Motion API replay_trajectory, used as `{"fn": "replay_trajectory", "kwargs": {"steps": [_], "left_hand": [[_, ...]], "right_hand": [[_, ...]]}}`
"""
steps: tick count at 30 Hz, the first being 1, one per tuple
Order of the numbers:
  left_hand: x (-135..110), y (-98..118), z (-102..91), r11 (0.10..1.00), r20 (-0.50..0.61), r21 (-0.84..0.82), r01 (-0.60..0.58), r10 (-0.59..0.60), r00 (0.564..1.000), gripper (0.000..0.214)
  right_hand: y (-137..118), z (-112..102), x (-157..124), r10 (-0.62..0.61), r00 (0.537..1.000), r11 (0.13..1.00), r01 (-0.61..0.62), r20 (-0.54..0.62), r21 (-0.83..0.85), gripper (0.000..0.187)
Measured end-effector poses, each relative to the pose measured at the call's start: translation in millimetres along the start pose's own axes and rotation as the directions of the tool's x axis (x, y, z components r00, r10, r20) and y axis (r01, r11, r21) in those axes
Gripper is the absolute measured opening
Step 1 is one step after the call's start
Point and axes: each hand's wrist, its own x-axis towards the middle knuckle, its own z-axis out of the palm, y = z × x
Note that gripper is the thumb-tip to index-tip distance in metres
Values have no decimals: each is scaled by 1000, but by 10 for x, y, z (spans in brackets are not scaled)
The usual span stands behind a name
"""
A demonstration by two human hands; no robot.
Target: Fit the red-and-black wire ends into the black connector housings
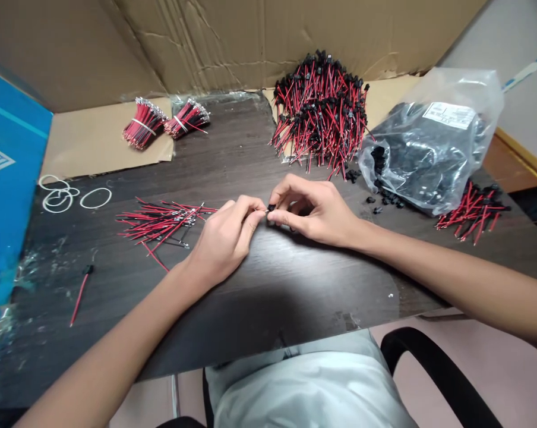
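Observation:
Over the middle of the dark table, my right hand (pixel 315 211) pinches a small black connector housing (pixel 271 208) between thumb and fingertips. My left hand (pixel 228 235) meets it, its thumb and index finger closed on a wire whose metal tip shows at the housing; most of the wire is hidden by the fingers. Just left of that hand lies a loose heap of red and black wires (pixel 155 223) with metal terminals. Loose black connector housings (pixel 387 199) are scattered right of my right hand, by the mouth of a clear plastic bag (pixel 429 154) filled with more.
A large pile of wires with black connectors (pixel 322 113) stands at the back. Two banded wire bundles (pixel 141 125) lie on cardboard at back left, with white rubber bands (pixel 59 196) nearer. One connected wire (pixel 81 294) lies front left, and a smaller wire pile (pixel 473 211) at right.

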Motion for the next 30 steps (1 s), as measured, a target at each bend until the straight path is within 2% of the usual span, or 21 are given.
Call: {"fn": "replay_trajectory", "kwargs": {"steps": [9, 16, 21, 25, 28, 30], "left_hand": [[14, 2, 8, 1000, 19, -3, 18, -18, 1000, 10], [2, 9, -2, 997, 49, 6, 81, -81, 996, 14], [4, 7, 2, 998, 44, 32, 57, -58, 997, 14], [1, 8, -18, 996, 19, 90, 1, -3, 1000, 11], [-4, -3, -44, 993, 5, 113, -41, 41, 999, 8], [-7, -16, -55, 995, 39, 91, -30, 27, 999, 12]], "right_hand": [[4, 17, 3, 19, 1000, 999, -20, -17, -45, 35], [10, 17, -8, 7, 1000, 997, -8, -7, -76, 34], [7, 21, -14, -66, 998, 993, 64, -11, -96, 28], [10, 26, -37, -132, 991, 976, 129, -4, -175, 26], [23, 28, -54, -99, 995, 974, 102, 21, -201, 29], [34, 26, -59, -76, 996, 976, 85, 51, -198, 32]]}}
